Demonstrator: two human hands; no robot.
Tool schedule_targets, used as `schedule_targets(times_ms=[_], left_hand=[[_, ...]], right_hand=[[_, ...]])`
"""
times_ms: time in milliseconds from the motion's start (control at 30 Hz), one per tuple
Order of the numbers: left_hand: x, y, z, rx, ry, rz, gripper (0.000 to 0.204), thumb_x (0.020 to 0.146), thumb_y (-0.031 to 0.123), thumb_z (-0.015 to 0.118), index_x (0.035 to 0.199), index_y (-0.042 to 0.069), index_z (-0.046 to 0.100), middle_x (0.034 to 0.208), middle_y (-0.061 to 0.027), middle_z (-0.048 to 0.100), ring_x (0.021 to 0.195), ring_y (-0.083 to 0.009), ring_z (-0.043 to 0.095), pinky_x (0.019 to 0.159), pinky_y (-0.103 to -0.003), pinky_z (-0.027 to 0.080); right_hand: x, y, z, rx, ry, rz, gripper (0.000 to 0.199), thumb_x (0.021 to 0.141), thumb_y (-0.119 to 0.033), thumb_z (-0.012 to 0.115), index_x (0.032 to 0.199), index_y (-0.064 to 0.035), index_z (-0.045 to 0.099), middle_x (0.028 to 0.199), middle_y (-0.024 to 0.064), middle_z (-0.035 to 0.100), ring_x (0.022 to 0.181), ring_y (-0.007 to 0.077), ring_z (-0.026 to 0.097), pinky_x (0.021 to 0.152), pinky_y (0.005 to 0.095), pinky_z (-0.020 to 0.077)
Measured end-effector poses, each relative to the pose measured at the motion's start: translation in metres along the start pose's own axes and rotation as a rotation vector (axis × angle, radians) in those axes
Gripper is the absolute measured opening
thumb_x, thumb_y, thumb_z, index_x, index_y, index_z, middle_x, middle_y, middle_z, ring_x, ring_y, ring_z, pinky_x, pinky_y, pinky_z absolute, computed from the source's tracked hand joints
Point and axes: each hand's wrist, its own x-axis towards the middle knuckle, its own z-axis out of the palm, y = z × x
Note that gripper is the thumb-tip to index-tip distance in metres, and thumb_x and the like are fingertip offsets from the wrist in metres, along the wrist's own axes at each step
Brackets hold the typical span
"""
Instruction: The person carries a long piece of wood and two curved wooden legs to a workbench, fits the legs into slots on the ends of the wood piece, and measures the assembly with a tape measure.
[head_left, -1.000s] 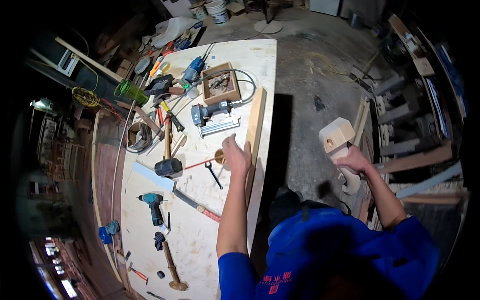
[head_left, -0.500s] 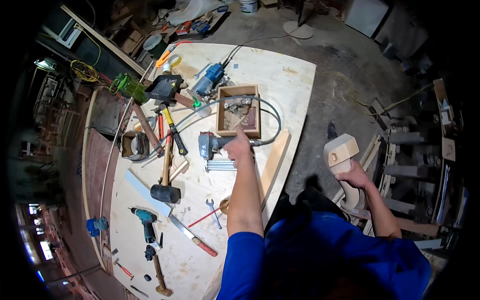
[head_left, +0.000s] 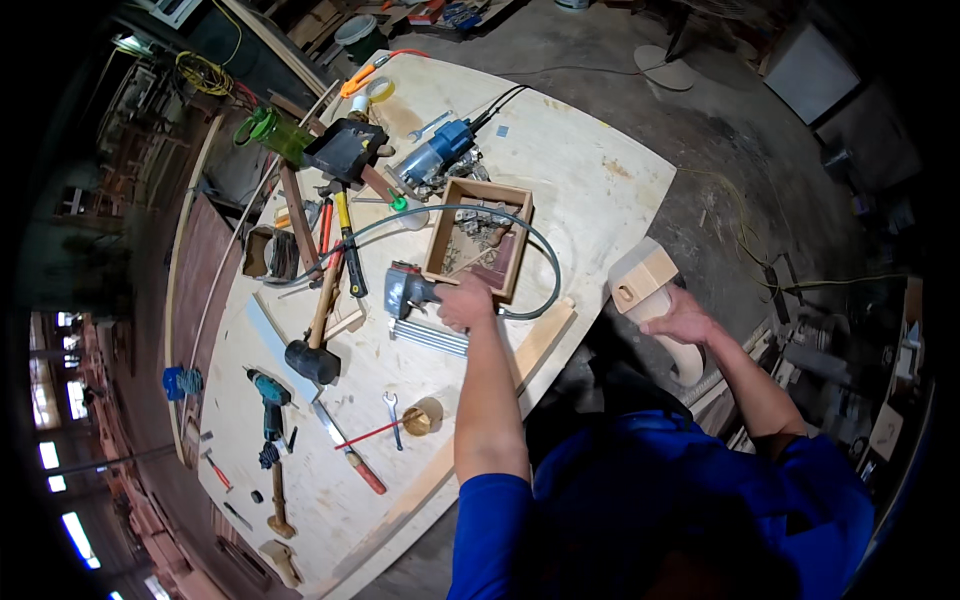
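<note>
My left hand [head_left: 467, 303] is closed around the handle of a grey-and-black nail gun [head_left: 403, 289], which lies on the worktable [head_left: 590, 170] with its silvery magazine toward me. A dark hose curves away from the gun's handle end. Just beyond the hand stands a wooden box [head_left: 440, 232] with metal bits and a dark red piece inside. Off the table's right edge, my right hand [head_left: 684, 318] grips a pale, curved wooden leg [head_left: 683, 362] below its blocky upper end, which has a small oval slot in one face.
A claw hammer [head_left: 346, 235], a black rubber mallet [head_left: 312, 362], a teal cordless drill [head_left: 268, 390], a wrench [head_left: 393, 418] and a blue power tool [head_left: 440, 150] lie about the table. A wooden strip [head_left: 545, 340] runs along the near edge. A round base [head_left: 664, 68] stands on the floor.
My left hand has closed round the nail gun's handle, where its index finger was stretched out before. My right hand has brought the wooden leg left, closer to the table. The view has shifted.
</note>
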Motion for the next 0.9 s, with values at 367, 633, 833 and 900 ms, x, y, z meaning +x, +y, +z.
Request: schedule_targets(times_ms=[367, 633, 833, 900], left_hand=[[0.105, -0.026, -0.031, 0.123, 0.128, 0.206, 0.048, 0.086, 0.047, 0.059, 0.115, 0.009, 0.06, 0.106, -0.0263, 0.069, 0.101, -0.0451, 0.065, 0.088, -0.055, 0.049], [0.158, -0.04, -0.047, 0.042, 0.17, 0.347, 0.054, 0.086, 0.047, 0.066, 0.115, 0.002, 0.059, 0.115, -0.0281, 0.062, 0.112, -0.0432, 0.058, 0.095, -0.052, 0.045], [-0.015, -0.048, -0.071, -0.276, 0.111, 0.984, 0.04, 0.087, 0.021, 0.075, 0.11, -0.005, 0.057, 0.107, -0.0209, 0.055, 0.105, -0.0371, 0.051, 0.096, -0.046, 0.039], [-0.083, -0.067, -0.066, -0.164, -0.189, 0.915, 0.043, 0.08, 0.019, 0.079, 0.111, -0.002, 0.058, 0.113, -0.0225, 0.056, 0.11, -0.039, 0.053, 0.098, -0.046, 0.043]], right_hand=[[0.047, -0.004, -0.068, -0.209, -0.08, 0.084, 0.08, 0.064, -0.024, 0.087, 0.135, -0.0054, 0.054, 0.121, 0.0174, 0.067, 0.113, 0.0299, 0.064, 0.1, 0.0368, 0.0478], [0.125, -0.056, -0.063, -0.768, -0.267, -0.144, 0.085, 0.057, -0.025, 0.091, 0.132, -0.0093, 0.053, 0.113, 0.0193, 0.067, 0.109, 0.0338, 0.064, 0.095, 0.0443, 0.0498], [0.182, -0.095, -0.032, -1.198, -0.252, -0.371, 0.072, 0.069, -0.016, 0.082, 0.133, -0.014, 0.05, 0.111, 0.0165, 0.064, 0.112, 0.0355, 0.061, 0.094, 0.0481, 0.0474], [0.197, -0.104, -0.019, -1.235, -0.262, -0.458, 0.07, 0.073, -0.015, 0.078, 0.136, -0.0168, 0.047, 0.117, 0.0144, 0.062, 0.117, 0.033, 0.059, 0.099, 0.049, 0.0437]])
